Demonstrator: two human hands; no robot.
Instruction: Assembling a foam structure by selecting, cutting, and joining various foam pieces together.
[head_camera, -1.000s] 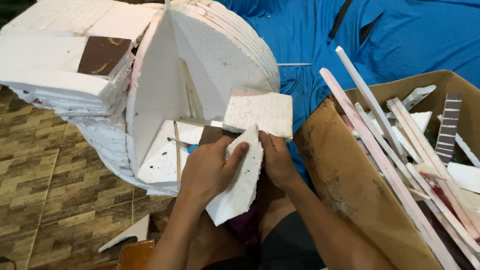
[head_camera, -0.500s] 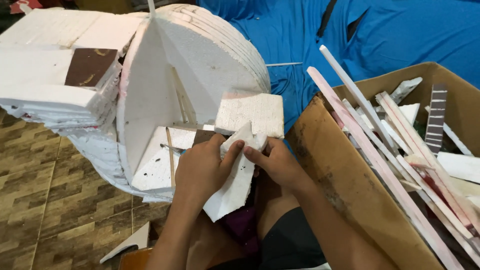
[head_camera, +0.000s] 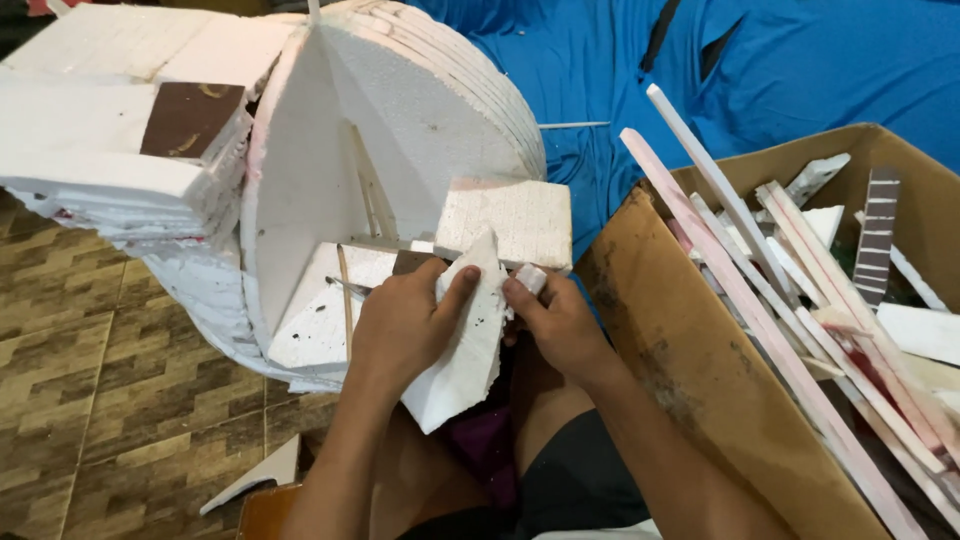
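My left hand (head_camera: 405, 325) grips an irregular white foam shard (head_camera: 462, 345), thumb on its front face. My right hand (head_camera: 560, 322) pinches a small white foam bit (head_camera: 530, 277) at the shard's upper right edge. Both hands sit over my lap. Just beyond them lies a rectangular foam block (head_camera: 508, 218), resting against a big rounded stack of foam discs (head_camera: 400, 120) with a wedge cut out of it.
A cardboard box (head_camera: 690, 350) full of long foam strips (head_camera: 760, 300) stands at the right. Flat foam slabs (head_camera: 110, 130) pile up at the upper left, one with a brown face. Blue cloth (head_camera: 780, 70) lies behind. Brown tiled floor (head_camera: 110, 400) with a foam scrap (head_camera: 255, 475) is at lower left.
The view has shifted slightly. My hands stay on the shard; the right fingers have closed on a small bit at its edge.
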